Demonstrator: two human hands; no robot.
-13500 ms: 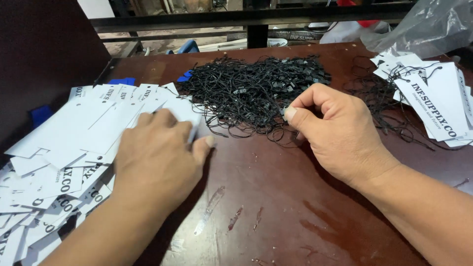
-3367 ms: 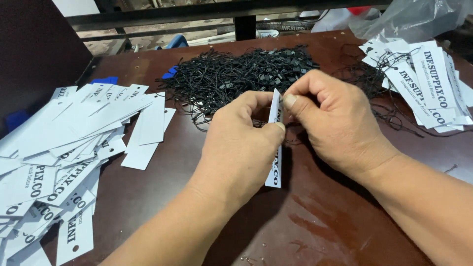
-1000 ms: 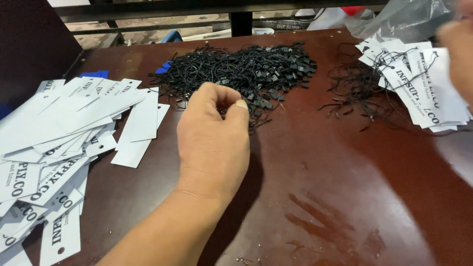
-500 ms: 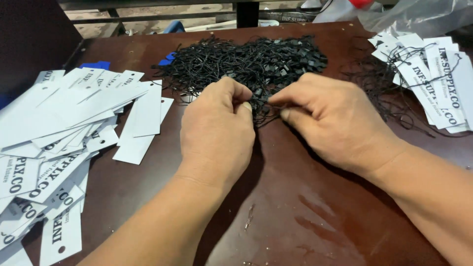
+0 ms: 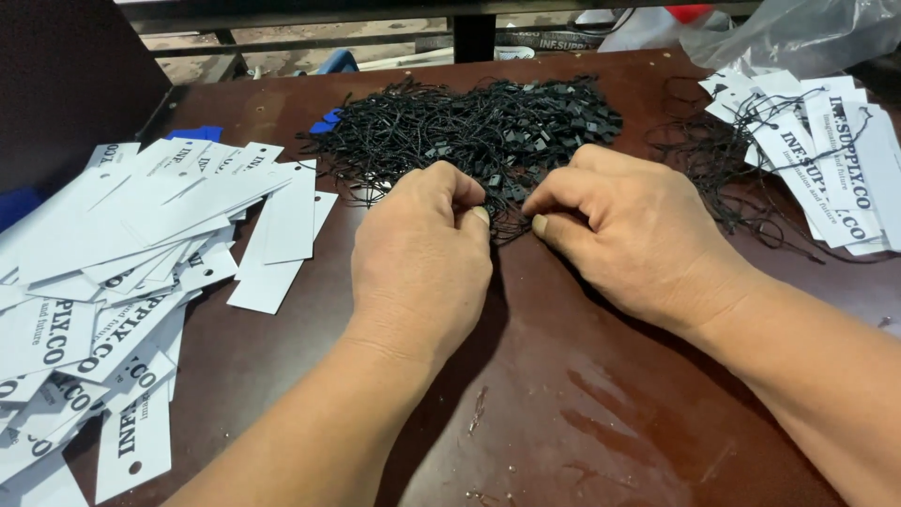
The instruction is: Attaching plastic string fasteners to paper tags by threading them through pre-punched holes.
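your left hand point(image 5: 422, 253) pinched shut on strands at near edge of black string pile point(image 5: 469, 131) | your right hand point(image 5: 638, 235) same, fingertips pinching strings | white tags point(image 5: 141, 244) left on brown table point(image 5: 563, 413)

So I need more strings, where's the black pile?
Head view: the black string pile lies at the table's far middle, just beyond both hands, between the two heaps of white tags.

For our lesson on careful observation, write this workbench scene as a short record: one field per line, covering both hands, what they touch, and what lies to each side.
Surface: dark brown table
Left hand: fingertips pinched at the near edge of the pile of black string loops
Right hand: fingers curled, picking at the same pile
Left side: loose heap of white paper tags, unstrung
Right side: stack of white tags with black strings
Far right: clear plastic bag
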